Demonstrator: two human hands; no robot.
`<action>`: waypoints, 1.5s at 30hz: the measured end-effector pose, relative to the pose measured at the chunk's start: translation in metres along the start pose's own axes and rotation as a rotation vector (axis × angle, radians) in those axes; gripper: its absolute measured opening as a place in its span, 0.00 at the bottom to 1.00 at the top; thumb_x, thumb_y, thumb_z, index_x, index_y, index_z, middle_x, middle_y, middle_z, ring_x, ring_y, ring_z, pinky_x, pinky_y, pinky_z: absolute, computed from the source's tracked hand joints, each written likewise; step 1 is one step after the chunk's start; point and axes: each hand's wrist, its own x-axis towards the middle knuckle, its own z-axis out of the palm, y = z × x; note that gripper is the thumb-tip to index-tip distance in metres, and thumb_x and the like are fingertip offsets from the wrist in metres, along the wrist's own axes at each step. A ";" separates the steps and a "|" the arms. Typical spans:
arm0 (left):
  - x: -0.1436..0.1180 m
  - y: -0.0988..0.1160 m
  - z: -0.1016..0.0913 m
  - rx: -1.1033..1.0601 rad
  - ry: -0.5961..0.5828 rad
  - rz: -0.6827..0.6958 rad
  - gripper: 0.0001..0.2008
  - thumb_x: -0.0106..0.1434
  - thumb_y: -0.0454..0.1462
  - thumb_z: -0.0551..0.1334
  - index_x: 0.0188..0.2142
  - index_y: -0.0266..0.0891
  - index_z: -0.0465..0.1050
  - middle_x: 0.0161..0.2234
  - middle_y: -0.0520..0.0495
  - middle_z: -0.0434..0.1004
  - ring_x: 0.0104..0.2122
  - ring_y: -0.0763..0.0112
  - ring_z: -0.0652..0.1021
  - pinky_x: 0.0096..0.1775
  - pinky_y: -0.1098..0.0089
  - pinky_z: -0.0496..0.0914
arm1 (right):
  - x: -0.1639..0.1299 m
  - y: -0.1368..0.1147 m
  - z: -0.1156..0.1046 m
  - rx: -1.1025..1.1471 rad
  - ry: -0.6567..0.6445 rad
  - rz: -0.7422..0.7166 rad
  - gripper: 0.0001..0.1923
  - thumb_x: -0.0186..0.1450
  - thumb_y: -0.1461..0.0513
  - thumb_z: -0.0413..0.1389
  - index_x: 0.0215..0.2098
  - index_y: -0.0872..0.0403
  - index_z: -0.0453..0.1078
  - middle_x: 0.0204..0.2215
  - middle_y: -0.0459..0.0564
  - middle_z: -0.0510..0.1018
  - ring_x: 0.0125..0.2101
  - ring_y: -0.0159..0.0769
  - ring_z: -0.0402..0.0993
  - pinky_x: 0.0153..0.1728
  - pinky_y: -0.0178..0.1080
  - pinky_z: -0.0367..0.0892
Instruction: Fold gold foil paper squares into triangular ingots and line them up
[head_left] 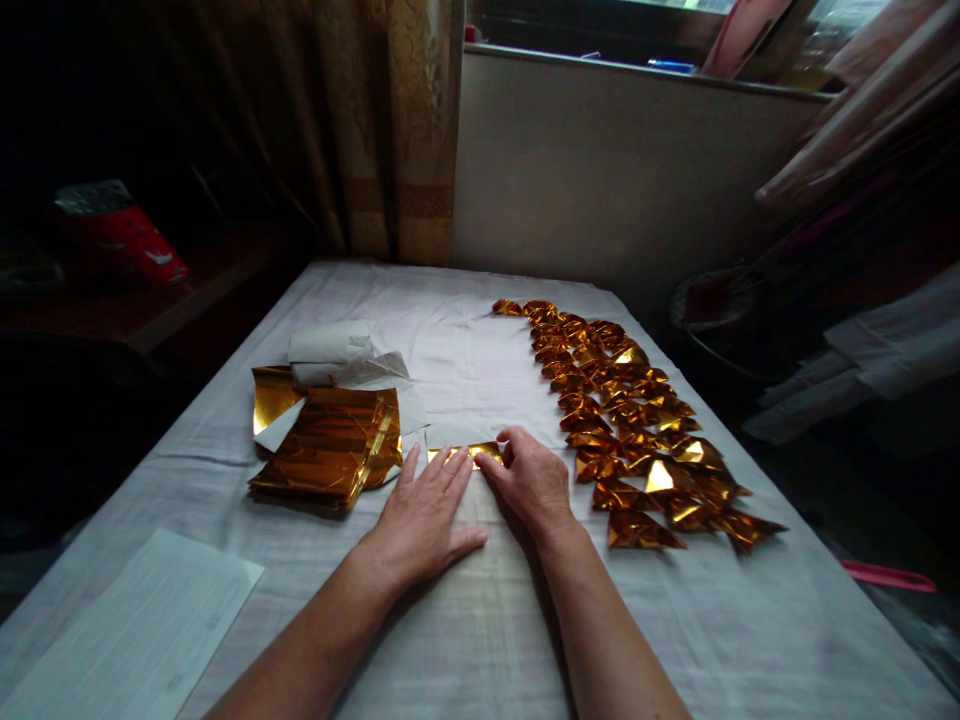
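A white cloth covers the tabletop, which runs toward a pale wall and a brown patterned curtain in a dim room. The dark left side is hard to make out. At the middle lies a small gold foil sheet, white side up with a shiny folded edge, mostly hidden by the hands. The left hand presses flat on it, fingers spread; the right hand pinches its right edge. A stack of gold foil sheets lies left, rows of folded gold foil pieces right.

gold foil sheet, white tablecloth, gold folded pieces
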 end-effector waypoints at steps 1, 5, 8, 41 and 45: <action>0.000 -0.001 0.000 -0.002 -0.018 0.003 0.41 0.65 0.60 0.50 0.68 0.38 0.52 0.68 0.37 0.53 0.68 0.52 0.55 0.66 0.45 0.40 | 0.000 0.000 0.001 -0.018 0.031 -0.037 0.13 0.62 0.51 0.60 0.39 0.51 0.72 0.31 0.47 0.78 0.32 0.38 0.72 0.31 0.36 0.58; -0.002 -0.003 -0.004 -0.018 -0.078 0.020 0.42 0.65 0.59 0.51 0.70 0.39 0.47 0.69 0.38 0.50 0.69 0.51 0.52 0.66 0.43 0.37 | 0.000 0.003 0.007 -0.061 0.130 -0.118 0.17 0.61 0.52 0.62 0.44 0.53 0.72 0.44 0.55 0.76 0.44 0.46 0.70 0.43 0.42 0.60; -0.004 -0.004 -0.011 -0.030 -0.118 0.005 0.41 0.64 0.58 0.54 0.70 0.41 0.48 0.70 0.39 0.48 0.69 0.51 0.52 0.65 0.42 0.37 | 0.001 0.009 0.012 -0.038 0.122 -0.115 0.16 0.62 0.53 0.61 0.46 0.51 0.72 0.48 0.54 0.75 0.47 0.46 0.69 0.46 0.44 0.59; -0.014 -0.015 -0.029 0.017 -0.097 -0.087 0.40 0.59 0.52 0.63 0.67 0.39 0.56 0.68 0.35 0.53 0.67 0.46 0.56 0.64 0.36 0.42 | -0.008 -0.021 0.009 0.154 -0.033 -0.487 0.14 0.70 0.61 0.51 0.50 0.51 0.74 0.53 0.51 0.77 0.55 0.41 0.68 0.57 0.44 0.60; -0.011 -0.024 -0.027 0.008 -0.115 -0.086 0.41 0.61 0.52 0.62 0.68 0.39 0.53 0.68 0.36 0.52 0.68 0.47 0.53 0.64 0.37 0.41 | -0.014 -0.021 0.012 0.033 -0.198 -0.481 0.24 0.72 0.57 0.48 0.65 0.52 0.61 0.65 0.52 0.64 0.65 0.43 0.56 0.65 0.51 0.49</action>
